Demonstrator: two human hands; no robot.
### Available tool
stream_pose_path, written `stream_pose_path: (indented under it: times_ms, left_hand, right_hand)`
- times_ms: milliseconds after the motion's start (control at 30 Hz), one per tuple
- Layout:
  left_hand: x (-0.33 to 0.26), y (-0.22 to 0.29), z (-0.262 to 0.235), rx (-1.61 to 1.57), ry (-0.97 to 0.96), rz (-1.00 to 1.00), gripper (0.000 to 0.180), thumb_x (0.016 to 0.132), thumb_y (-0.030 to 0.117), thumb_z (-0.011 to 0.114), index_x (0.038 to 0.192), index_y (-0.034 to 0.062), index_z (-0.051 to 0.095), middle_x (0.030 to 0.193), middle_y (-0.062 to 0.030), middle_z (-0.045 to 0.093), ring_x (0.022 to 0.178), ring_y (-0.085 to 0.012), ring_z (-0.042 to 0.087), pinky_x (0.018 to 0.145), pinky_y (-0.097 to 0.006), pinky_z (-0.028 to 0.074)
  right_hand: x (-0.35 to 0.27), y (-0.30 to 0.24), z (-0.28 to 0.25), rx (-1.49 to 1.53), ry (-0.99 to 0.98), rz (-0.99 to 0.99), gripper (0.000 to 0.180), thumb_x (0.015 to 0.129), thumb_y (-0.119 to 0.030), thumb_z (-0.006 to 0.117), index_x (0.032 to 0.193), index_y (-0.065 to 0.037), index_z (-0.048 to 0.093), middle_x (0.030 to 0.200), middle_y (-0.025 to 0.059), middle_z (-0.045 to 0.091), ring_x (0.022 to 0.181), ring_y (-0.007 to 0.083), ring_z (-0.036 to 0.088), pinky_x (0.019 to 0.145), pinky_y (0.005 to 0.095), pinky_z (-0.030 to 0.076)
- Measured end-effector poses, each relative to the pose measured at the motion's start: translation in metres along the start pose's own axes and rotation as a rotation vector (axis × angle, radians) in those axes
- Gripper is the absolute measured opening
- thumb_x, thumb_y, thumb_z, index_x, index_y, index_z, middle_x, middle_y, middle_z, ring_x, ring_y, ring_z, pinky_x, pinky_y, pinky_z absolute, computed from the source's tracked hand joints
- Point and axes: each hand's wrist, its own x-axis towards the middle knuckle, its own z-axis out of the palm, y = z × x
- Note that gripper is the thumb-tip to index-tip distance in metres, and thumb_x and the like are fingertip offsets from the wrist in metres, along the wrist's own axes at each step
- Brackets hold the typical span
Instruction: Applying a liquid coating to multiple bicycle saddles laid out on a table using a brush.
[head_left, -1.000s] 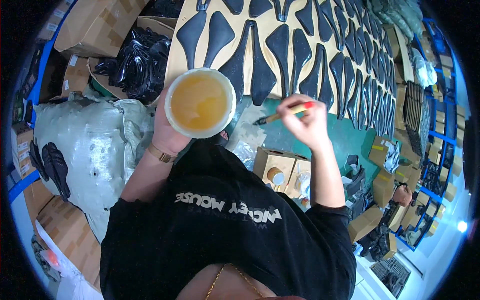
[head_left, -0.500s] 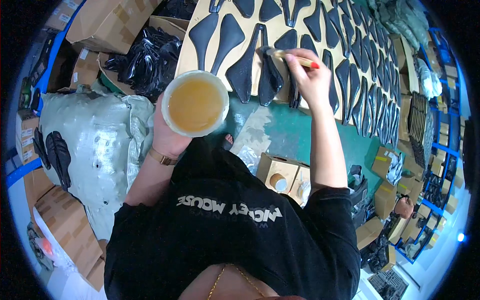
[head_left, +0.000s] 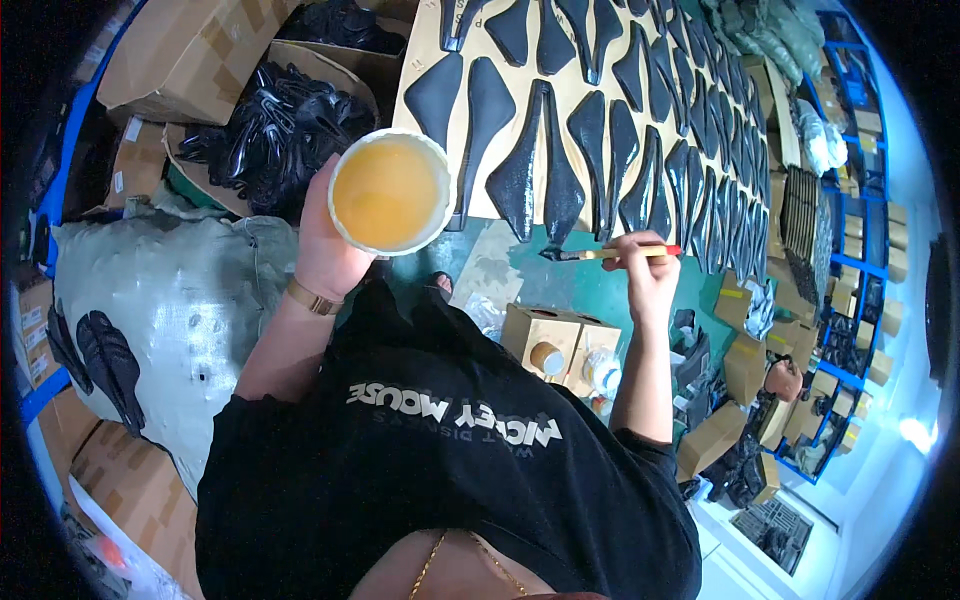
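My left hand (head_left: 328,250) holds up a round white bowl (head_left: 389,191) filled with yellow-orange liquid, in front of my chest. My right hand (head_left: 648,270) grips a thin brush (head_left: 612,253) with a yellow handle and a red end, held level, its dark tip pointing left over the green floor. Just beyond the tip lie many black pointed saddle-shaped pieces (head_left: 545,165) in rows on a tan board (head_left: 422,160). The nearest pieces look glossy.
A cardboard box full of black pieces (head_left: 262,130) stands at the left of the board. A big grey-green sack (head_left: 165,310) lies at my left, small cardboard boxes (head_left: 545,345) by my feet, more boxes (head_left: 180,50) around, blue shelving (head_left: 860,200) at the right.
My right hand has drawn the brush back from the black pieces toward me and lowered it. The bowl in my left hand stays at about the same place.
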Motion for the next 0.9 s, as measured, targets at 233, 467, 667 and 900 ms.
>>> stream_pose_path:
  times_ms: [233,467,667,900]
  left_hand:
    - [0.023,0.019,0.015,-0.061,0.091,-0.168,0.045,0.098,0.039,0.035,0.122,0.0052,0.053,0.121,-0.0087,0.057,0.115,-0.0212,0.052,0.099,-0.041,0.04]
    - [0.037,0.02,0.016,0.027,0.177,-0.234,0.05,0.098,0.04,0.032,0.121,0.0014,0.053,0.118,-0.0113,0.06,0.11,-0.0214,0.056,0.096,-0.038,0.042]
    - [0.049,0.025,0.013,-0.021,0.187,-0.265,0.05,0.098,0.041,0.031,0.121,0.0019,0.053,0.119,-0.011,0.059,0.111,-0.022,0.056,0.098,-0.038,0.042]
    - [0.051,0.033,-0.001,-0.02,0.106,-0.209,0.043,0.098,0.037,0.036,0.118,0.0039,0.055,0.116,-0.0079,0.061,0.111,-0.0181,0.056,0.097,-0.034,0.042]
  right_hand:
    - [0.026,-0.095,0.066,0.331,-0.071,-0.356,0.015,0.088,-0.012,0.057,0.088,0.003,0.058,0.085,0.0181,0.064,0.069,0.0238,0.062,0.062,0.034,0.053]
    - [0.038,-0.126,0.144,-0.382,-0.427,-0.708,0.012,0.073,-0.007,0.072,0.083,-0.005,0.066,0.082,0.0083,0.068,0.073,0.0182,0.066,0.066,0.0241,0.053]
    - [0.068,-0.11,0.129,0.369,-0.107,-0.351,0.013,0.089,-0.011,0.056,0.087,0.002,0.058,0.082,0.0195,0.064,0.065,0.0213,0.062,0.058,0.0302,0.053]
    - [0.144,-0.047,0.151,-0.016,0.051,-0.269,0.013,0.09,-0.01,0.057,0.091,0.002,0.063,0.077,0.0091,0.065,0.066,0.0118,0.06,0.065,0.0237,0.049]
